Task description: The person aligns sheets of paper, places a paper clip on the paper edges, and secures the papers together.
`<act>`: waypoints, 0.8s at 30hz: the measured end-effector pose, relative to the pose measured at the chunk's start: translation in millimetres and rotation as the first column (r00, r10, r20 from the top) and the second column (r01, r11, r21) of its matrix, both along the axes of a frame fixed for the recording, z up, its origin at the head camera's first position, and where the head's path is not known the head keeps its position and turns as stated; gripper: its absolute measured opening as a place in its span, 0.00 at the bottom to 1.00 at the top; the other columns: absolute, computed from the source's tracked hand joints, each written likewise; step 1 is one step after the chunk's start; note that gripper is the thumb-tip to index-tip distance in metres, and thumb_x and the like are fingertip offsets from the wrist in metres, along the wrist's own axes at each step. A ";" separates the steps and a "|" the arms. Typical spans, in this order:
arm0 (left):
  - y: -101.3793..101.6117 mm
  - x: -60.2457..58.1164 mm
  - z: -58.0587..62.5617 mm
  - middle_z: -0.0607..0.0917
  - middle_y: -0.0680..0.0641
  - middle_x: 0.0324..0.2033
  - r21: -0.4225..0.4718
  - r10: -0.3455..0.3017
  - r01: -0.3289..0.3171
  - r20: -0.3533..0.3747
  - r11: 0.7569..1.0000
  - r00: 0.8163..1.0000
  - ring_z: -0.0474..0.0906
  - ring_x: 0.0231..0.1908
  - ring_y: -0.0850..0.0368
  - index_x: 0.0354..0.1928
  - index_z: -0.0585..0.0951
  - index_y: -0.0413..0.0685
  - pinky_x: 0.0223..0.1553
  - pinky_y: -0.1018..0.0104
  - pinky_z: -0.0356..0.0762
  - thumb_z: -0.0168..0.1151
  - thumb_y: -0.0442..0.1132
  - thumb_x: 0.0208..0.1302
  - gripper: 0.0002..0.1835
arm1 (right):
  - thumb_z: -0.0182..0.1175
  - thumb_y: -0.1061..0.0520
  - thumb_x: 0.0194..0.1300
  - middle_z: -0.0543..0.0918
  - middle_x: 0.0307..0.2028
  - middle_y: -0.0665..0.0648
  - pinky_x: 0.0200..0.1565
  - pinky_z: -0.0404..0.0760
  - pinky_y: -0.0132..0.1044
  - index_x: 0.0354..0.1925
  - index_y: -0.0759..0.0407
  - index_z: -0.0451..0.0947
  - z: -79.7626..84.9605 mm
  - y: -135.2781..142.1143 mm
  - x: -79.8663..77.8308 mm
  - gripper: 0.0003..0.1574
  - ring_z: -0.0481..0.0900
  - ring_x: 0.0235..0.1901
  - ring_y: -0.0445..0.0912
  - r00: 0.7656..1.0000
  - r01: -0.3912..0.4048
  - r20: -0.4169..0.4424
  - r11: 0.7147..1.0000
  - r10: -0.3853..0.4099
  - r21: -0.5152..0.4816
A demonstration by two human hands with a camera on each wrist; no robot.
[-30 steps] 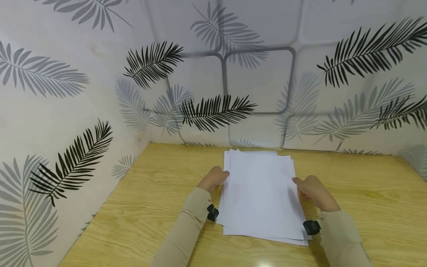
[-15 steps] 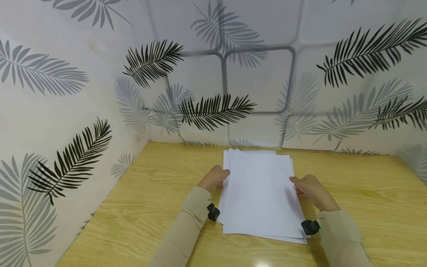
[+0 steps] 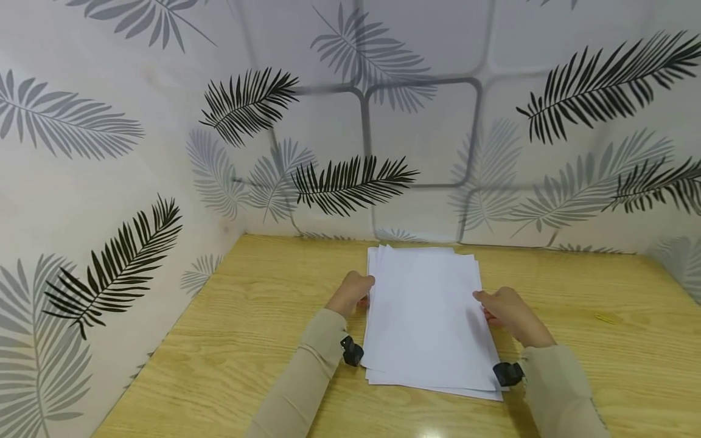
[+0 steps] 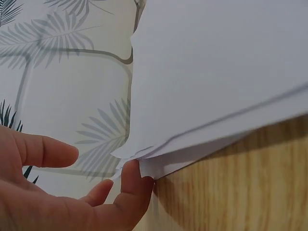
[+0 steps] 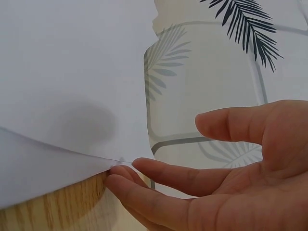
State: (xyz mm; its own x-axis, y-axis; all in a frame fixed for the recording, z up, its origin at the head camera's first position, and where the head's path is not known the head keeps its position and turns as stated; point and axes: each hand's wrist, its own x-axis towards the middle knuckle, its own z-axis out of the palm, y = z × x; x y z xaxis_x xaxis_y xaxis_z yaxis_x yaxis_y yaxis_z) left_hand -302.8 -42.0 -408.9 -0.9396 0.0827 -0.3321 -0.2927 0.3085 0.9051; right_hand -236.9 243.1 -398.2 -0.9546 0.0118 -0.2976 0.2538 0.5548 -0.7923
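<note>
Paper (image 3: 427,322) lies in a loose stack on the worktop (image 3: 263,292), lower centre of the head view, its sheets' edges uneven, its far edge near the patterned wall (image 3: 416,134). The left hand (image 3: 350,293) touches the left edge with bent fingers, thumb apart; the right hand (image 3: 512,311) rests extended fingertips on the right edge, thumb wide. Worktop stretches out on both sides; at frame right a small yellow object (image 3: 605,318) lies well apart from the right hand.
</note>
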 end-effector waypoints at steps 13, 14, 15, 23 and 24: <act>0.6 2.8 1.8 0.66 0.44 0.39 0.183 0.004 -0.007 0.016 0.983 1.000 0.63 0.28 0.55 0.60 0.59 0.29 0.30 0.66 0.66 0.45 0.31 0.67 0.22 | 0.46 0.51 0.73 0.71 0.33 0.63 0.40 0.75 0.39 0.43 0.79 0.68 -1.8 -1.4 -2.1 0.27 0.70 0.37 0.52 1.000 0.013 -0.006 1.000 -0.013 0.011; 0.4 3.4 2.6 0.65 0.44 0.39 0.191 -0.003 -0.001 0.020 0.981 1.000 0.62 0.27 0.55 0.61 0.59 0.29 0.31 0.65 0.65 0.45 0.31 0.67 0.22 | 0.46 0.51 0.73 0.71 0.33 0.63 0.41 0.75 0.40 0.43 0.80 0.68 -2.0 -1.4 -2.3 0.27 0.70 0.37 0.53 1.000 0.014 -0.006 1.000 -0.014 0.017; 0.2 3.3 2.4 0.65 0.43 0.40 0.195 -0.010 0.005 0.022 0.981 1.000 0.61 0.27 0.55 0.61 0.58 0.29 0.31 0.64 0.64 0.45 0.31 0.67 0.23 | 0.46 0.51 0.73 0.71 0.33 0.63 0.41 0.75 0.40 0.44 0.80 0.68 -2.4 -1.4 -2.7 0.27 0.70 0.37 0.53 1.000 0.015 -0.006 1.000 -0.015 0.015; 3.1 4.6 0.0 0.67 0.35 0.56 -0.017 -0.093 0.093 0.012 0.995 0.996 0.64 0.34 0.51 0.65 0.59 0.28 0.37 0.60 0.65 0.47 0.34 0.67 0.27 | 0.46 0.52 0.73 0.71 0.33 0.63 0.39 0.76 0.38 0.43 0.80 0.68 -4.6 -1.2 -3.7 0.27 0.71 0.36 0.52 1.000 0.028 -0.012 0.999 -0.028 0.015; 4.0 4.7 -0.8 0.65 0.35 0.60 -0.041 -0.105 0.105 0.011 0.994 0.994 0.67 0.40 0.50 0.67 0.58 0.28 0.42 0.60 0.68 0.47 0.34 0.67 0.29 | 0.46 0.52 0.73 0.71 0.32 0.63 0.38 0.76 0.38 0.43 0.80 0.68 -4.7 -1.1 -3.6 0.26 0.71 0.35 0.52 0.999 0.028 -0.014 0.999 -0.028 0.016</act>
